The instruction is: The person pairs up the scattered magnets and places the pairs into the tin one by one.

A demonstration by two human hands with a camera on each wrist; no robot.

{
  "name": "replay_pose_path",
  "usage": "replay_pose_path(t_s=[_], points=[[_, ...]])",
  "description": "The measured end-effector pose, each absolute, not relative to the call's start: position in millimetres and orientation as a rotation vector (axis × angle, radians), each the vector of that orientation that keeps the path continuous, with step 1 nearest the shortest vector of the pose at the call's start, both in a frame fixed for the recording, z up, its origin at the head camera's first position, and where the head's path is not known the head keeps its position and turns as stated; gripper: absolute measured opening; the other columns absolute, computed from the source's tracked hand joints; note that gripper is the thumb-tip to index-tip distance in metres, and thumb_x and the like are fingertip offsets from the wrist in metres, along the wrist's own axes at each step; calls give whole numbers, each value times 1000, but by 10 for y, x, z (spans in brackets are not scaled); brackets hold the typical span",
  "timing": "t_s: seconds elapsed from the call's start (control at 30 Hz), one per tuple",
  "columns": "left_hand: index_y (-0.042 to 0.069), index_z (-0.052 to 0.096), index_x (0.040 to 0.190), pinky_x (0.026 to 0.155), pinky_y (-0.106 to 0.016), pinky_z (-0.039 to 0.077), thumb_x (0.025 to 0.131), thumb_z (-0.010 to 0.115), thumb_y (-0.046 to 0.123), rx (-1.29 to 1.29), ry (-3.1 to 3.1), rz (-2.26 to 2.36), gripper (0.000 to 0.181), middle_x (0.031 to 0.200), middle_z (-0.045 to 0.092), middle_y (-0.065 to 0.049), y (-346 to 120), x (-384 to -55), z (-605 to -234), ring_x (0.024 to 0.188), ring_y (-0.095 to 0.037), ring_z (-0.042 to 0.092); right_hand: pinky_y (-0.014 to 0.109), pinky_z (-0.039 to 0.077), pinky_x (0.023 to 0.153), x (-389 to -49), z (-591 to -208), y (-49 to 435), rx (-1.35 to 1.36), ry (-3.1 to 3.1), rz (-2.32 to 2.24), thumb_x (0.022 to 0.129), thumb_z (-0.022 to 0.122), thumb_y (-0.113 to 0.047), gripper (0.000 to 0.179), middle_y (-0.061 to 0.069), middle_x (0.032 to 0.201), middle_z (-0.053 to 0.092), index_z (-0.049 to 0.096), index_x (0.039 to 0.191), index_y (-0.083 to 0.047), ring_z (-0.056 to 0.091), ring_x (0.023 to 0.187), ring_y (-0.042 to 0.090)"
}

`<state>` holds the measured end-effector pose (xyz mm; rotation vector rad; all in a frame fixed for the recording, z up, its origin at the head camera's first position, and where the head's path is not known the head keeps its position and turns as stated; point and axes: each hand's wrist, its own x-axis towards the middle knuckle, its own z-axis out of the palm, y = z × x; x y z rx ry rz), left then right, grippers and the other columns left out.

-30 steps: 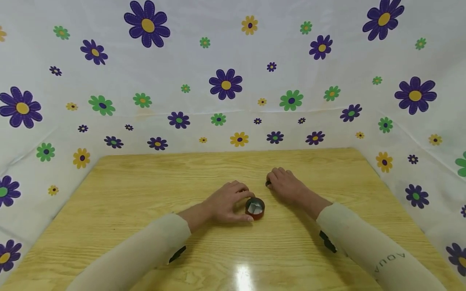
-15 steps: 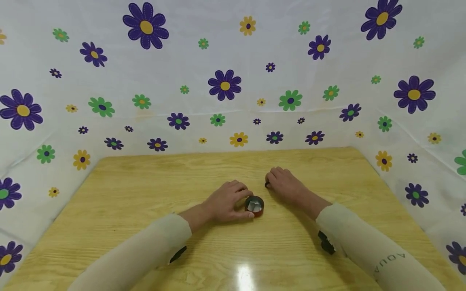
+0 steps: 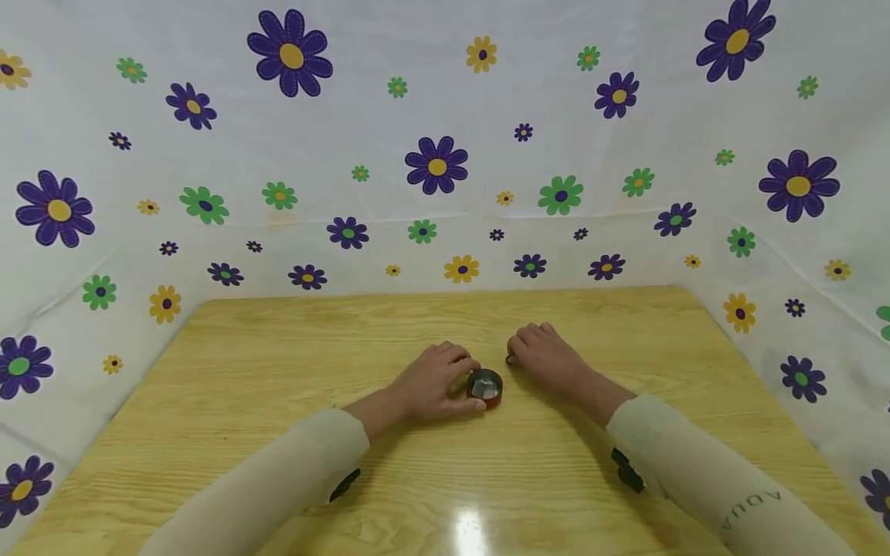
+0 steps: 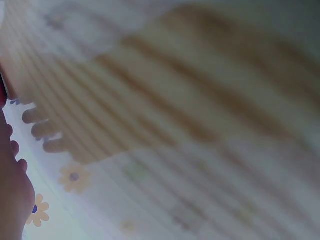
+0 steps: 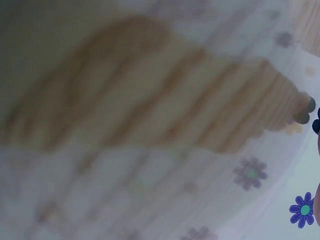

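Observation:
A small round container (image 3: 485, 388) with a dark rim and a reddish-brown side sits near the middle of the table; pale, shiny pieces show inside it. My left hand (image 3: 433, 384) holds it from the left, index finger at its far side and thumb at its near side. Further right and a little beyond, my right hand (image 3: 549, 355) pinches a small dark, ring-like piece (image 3: 511, 359), mostly hidden by the fingers. Only part of the left hand (image 4: 15, 185) enters the left wrist view. At the right wrist view's edge, a dark rounded piece (image 5: 316, 126) shows beside the fingers.
The wood-grain table (image 3: 313, 332) is bounded at the back and both sides by a white flowered cloth (image 3: 361, 123). Black wrist devices (image 3: 628, 469) sit under both sleeves. Both wrist views are mostly blurred, with a reflection-like striped area.
The round container has shifted slightly away from me, with the left thumb and finger following it. The dark piece at the right fingertips has turned and looks thinner. The head view has shifted slightly.

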<state>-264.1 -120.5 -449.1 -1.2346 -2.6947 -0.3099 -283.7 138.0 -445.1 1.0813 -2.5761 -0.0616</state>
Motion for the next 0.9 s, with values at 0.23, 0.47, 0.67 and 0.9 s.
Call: replay_pose_path(t_s=[0.23,0.47,0.67,0.9], points=[[18,62,125,97,-38,45,90,58,66,-1210,-2713,-276,59,120,60,1,-1191,-2641,-4497,112,-17,53,34,37,79,-2825,-4455,1377,1101,-2467,-57,97,66,-22,14,2,96,59,60,102,-11,50,87,20],[15,62,127,95,-39,46,92,58,64,-1196,-2693,-264,60,121,61,-2,-1193,-2652,-4507,112,-19,53,34,40,79,-2811,-4459,1343,1114,-2311,-55,96,68,-21,12,3,93,60,62,100,-10,55,87,21],[14,61,128,92,-38,47,93,58,62,-1201,-2679,-268,59,121,61,-2,-1207,-2669,-4528,110,-19,54,34,41,78,-2776,-4421,1294,1132,-2200,-37,94,69,-20,13,3,92,61,63,99,-9,55,85,21],[15,60,130,94,-37,47,93,57,63,-1190,-2698,-265,61,122,60,-1,-1210,-2670,-4557,110,-17,53,35,42,79,-2744,-4393,1278,1151,-2177,7,93,71,-18,13,3,92,62,64,98,-9,56,85,21]])
